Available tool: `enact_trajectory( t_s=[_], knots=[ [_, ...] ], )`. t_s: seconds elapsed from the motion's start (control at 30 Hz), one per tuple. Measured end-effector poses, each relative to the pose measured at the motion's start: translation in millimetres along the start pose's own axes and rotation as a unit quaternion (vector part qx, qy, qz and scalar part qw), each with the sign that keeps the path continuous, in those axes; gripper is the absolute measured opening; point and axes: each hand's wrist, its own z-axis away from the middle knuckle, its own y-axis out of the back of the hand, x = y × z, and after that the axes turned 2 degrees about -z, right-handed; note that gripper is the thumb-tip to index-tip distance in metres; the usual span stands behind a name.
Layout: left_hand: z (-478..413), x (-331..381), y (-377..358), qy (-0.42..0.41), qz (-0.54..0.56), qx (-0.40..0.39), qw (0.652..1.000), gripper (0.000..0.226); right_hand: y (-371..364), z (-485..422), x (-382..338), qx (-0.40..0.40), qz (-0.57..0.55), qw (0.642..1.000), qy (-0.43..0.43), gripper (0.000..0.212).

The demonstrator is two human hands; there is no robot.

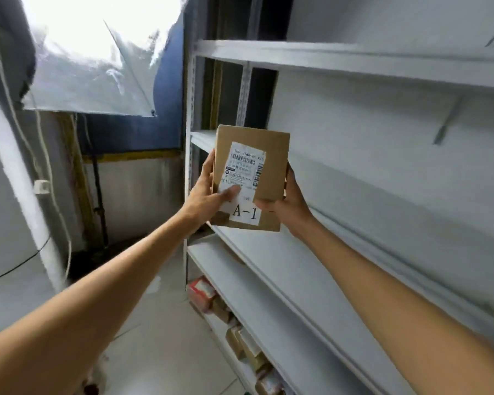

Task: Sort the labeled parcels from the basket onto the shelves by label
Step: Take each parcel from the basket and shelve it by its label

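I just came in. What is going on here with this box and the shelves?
A person holds a brown cardboard parcel in both hands: the left hand at its left edge, thumb on the front, the right hand at its right edge. Its white sticker reads A-1. The parcel is up in front of the white metal shelves, seemingly not yet set down. More small parcels lie on a low shelf.

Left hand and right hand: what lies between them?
In the head view, the cardboard parcel marked A-1 lies between the left hand and the right hand; both grip its sides.
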Motion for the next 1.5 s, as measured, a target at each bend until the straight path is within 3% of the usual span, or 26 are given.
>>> enact_trajectory(
  t_s=[0.23, 0.4, 0.53, 0.67, 0.77, 0.97, 1.27, 1.33, 1.5],
  knots=[
    [-63, 52, -37, -0.037, 0.012, -0.089, 0.995, 0.093, 62, -10, -37, 0.121, 0.008, 0.992, 0.019, 0.103],
    [-68, 49, -81, -0.029, 0.039, -0.16, 0.986, 0.093, 90, 25, -32, 0.198, 0.04, 0.979, -0.001, 0.104],
    [-61, 42, -131, -0.002, 0.074, -0.215, 0.974, 0.092, 121, 71, -25, 0.268, 0.07, 0.96, -0.035, 0.109],
    [-48, 42, -195, -0.011, 0.078, -0.281, 0.956, 0.07, 159, 124, -25, 0.333, 0.117, 0.933, -0.068, 0.112],
    [-33, 48, -242, -0.014, 0.102, -0.317, 0.943, 0.072, 186, 159, -23, 0.388, 0.149, 0.904, -0.096, 0.112],
    [-16, 54, -312, -0.022, 0.109, -0.353, 0.929, 0.082, 242, 202, -23, 0.444, 0.183, 0.87, -0.116, 0.105],
    [-18, 61, -386, -0.012, 0.106, -0.329, 0.938, 0.091, 310, 214, -11, 0.467, 0.253, 0.838, -0.13, 0.072],
    [-20, 60, -403, -0.01, 0.095, -0.326, 0.941, 0.09, 326, 212, -4, 0.469, 0.265, 0.832, -0.13, 0.078],
    [-23, 57, -436, -0.001, 0.05, -0.336, 0.94, 0.083, 354, 205, 12, 0.469, 0.314, 0.818, -0.111, 0.132]
  ],
)
